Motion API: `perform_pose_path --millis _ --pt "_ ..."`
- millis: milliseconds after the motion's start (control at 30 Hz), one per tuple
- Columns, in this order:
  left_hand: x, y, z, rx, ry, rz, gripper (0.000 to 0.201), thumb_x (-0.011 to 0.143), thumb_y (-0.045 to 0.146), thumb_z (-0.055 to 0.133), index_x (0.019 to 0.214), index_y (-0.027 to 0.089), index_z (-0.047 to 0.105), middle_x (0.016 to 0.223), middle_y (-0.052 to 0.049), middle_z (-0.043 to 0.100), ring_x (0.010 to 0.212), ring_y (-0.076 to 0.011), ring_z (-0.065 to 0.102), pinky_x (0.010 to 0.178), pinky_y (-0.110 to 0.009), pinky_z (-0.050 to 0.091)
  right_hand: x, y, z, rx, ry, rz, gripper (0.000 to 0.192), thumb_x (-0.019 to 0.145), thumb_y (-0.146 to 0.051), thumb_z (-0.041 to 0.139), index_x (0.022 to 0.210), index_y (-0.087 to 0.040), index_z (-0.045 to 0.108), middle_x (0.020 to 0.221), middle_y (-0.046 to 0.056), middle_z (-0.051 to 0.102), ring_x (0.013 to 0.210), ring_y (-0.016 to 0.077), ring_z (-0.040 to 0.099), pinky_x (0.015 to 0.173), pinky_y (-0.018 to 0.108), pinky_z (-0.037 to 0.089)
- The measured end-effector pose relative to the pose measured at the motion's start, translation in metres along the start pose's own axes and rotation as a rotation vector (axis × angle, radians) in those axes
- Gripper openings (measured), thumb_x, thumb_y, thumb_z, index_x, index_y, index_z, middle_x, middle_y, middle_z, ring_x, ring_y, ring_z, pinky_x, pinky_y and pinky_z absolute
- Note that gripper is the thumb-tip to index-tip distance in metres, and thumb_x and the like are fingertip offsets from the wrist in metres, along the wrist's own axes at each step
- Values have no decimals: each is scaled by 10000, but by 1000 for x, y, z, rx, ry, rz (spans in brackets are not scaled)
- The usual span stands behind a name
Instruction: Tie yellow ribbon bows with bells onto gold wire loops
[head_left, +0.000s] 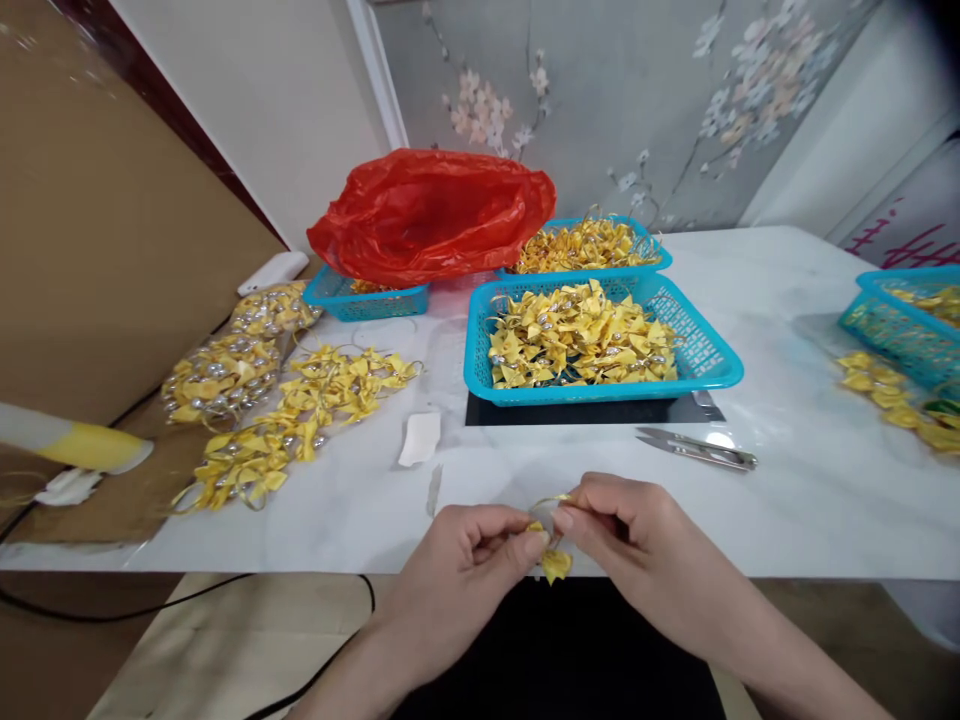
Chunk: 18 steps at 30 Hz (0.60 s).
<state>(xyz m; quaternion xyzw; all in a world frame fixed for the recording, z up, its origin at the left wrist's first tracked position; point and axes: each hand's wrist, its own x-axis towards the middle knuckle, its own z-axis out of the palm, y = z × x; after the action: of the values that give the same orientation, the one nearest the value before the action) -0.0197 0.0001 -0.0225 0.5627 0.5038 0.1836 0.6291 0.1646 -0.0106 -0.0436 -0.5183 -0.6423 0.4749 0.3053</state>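
Currently | left fingers (517, 552), right fingers (596, 538): pinched together on yellow ornament (556, 566) | front blue basket (600, 396): heaped yellow ornaments (585, 335)

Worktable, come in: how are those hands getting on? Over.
Left hand, right hand: both pinching. Small yellow ornament: held between them. Snips: lying beyond, not in the way.

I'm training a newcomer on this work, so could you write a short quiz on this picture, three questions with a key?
1. True or false: the metal snips lie on the white table, to the right of the white scrap.
2. Seen from the worker, the red bag is: A) nearer than the metal snips; B) farther than them; C) underneath them.
3. Fill in: between them, the left hand and right hand hold a small ____ piece.

Key: 1. True. 2. B. 3. yellow.
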Motion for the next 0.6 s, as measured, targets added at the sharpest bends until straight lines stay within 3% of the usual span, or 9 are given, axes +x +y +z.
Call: perform_pose_path --millis 133,267,333,467,600 --pt "-2 -3 -5 16 -39 -4 372 905 457 529 705 150 597 649 45 366 617 -120 296 539 -258 218 -5 -7 -2 -145 11 -98 400 979 -291 491 593 -192 460 619 -29 446 550 108 377 500 255 265" --pt "-5 -2 -10 61 -80 -60 312 823 434 653 835 126 705 615 58 358 581 -110 250 511 -269 157 -4 -8 -2 -119 -51 -46 357 972 -303 497 637 -186 546 629 -20 500 551 106 411 492 245 279" --pt "-5 -1 -11 52 -118 -85 254 800 379 681 808 128 713 596 69 321 568 -104 219 503 -275 133 -3 -8 -2 -100 -73 -22 346 970 -320 493 662 -184 575 647 -20 513 562 105 415 496 243 282" --pt "-6 -1 -12 18 -166 -60 223 839 309 630 676 159 613 595 73 289 571 -102 213 509 -280 134 -2 -8 0 -78 -93 0 354 960 -317 489 639 -180 554 640 -25 496 568 106 395 498 246 279" --pt "-6 -7 -12 187 -117 -8 313 877 252 583 586 183 492 589 78 255 554 -101 228 504 -277 158 0 -8 1 -54 -89 -17 293 940 -241 490 685 -186 623 661 -22 514 576 109 424 508 246 294"
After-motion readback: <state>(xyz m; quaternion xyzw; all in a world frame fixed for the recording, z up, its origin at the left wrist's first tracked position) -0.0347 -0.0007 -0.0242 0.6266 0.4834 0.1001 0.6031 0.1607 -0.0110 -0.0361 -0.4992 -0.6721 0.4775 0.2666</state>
